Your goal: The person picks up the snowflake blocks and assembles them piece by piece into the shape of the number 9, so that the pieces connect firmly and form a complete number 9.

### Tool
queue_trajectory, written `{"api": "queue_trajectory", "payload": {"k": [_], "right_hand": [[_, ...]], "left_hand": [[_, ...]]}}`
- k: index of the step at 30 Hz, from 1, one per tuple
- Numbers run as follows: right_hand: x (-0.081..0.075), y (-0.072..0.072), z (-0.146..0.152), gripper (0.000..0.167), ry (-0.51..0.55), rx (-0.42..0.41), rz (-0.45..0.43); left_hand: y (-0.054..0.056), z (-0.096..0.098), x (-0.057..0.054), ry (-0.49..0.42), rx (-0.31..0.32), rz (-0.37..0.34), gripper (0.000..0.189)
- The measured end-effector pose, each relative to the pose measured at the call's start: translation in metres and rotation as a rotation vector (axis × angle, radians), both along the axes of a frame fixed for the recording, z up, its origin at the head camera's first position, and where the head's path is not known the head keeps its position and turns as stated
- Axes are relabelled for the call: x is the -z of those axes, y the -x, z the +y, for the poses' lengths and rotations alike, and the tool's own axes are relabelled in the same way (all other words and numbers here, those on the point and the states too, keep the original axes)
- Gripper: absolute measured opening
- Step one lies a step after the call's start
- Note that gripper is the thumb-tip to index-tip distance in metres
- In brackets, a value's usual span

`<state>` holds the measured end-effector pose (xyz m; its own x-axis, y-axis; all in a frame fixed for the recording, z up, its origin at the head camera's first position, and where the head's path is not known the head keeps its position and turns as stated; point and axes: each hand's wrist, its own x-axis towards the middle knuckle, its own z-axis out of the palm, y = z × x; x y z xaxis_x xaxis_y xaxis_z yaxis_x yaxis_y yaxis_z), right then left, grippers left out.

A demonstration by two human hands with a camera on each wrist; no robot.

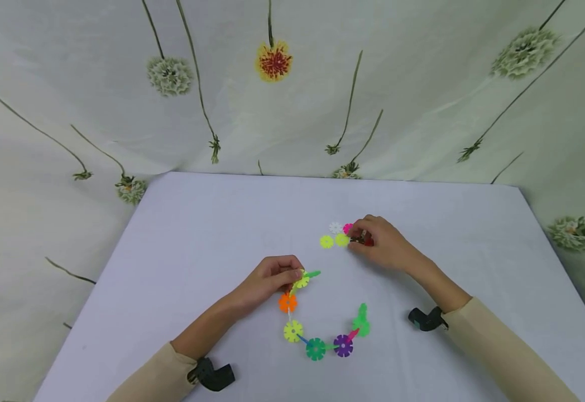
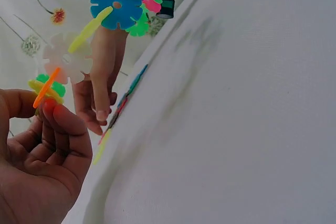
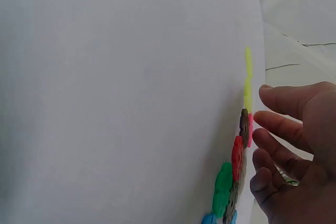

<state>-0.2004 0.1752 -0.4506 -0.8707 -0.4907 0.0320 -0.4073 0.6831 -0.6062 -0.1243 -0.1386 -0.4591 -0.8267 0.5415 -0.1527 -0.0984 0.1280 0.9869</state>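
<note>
My left hand (image 1: 271,275) pinches one end of a chain of interlocking snowflake discs (image 1: 293,331) between thumb and fingers. The chain curves toward me and round to the right, with a green disc (image 1: 361,326) near its far end. In the left wrist view, an orange disc (image 2: 46,88) is beside the fingertips, and a clear disc and a blue disc (image 2: 116,7) follow. My right hand (image 1: 382,244) reaches over loose discs, fingers loosely bent. The right wrist view shows its fingertips beside a red disc (image 3: 237,157) and a brown one (image 3: 244,128), gripping none.
Left of my right hand lie two yellow discs (image 1: 326,242), a white disc (image 1: 335,228) and a pink disc (image 1: 348,228). More loose discs, including a green one (image 3: 222,188), are partly under the hand. Flowered cloth (image 1: 302,111) hangs behind the white table (image 1: 212,218).
</note>
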Motion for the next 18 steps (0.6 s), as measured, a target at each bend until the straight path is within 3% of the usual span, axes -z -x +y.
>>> {"api": "queue_trajectory", "payload": {"k": [7, 13, 18], "right_hand": [[0.009, 0.011, -0.013, 0.028, -0.044, -0.010, 0.069], [0.007, 0.012, -0.016, 0.028, -0.048, -0.017, 0.039], [0.004, 0.008, -0.017, 0.018, 0.034, -0.050, -0.002]], "left_hand": [[0.000, 0.002, -0.002, 0.007, -0.017, -0.032, 0.024], [0.000, 0.001, -0.004, 0.008, -0.025, -0.047, 0.025], [0.001, 0.000, -0.003, 0.016, -0.030, -0.052, 0.024]]}}
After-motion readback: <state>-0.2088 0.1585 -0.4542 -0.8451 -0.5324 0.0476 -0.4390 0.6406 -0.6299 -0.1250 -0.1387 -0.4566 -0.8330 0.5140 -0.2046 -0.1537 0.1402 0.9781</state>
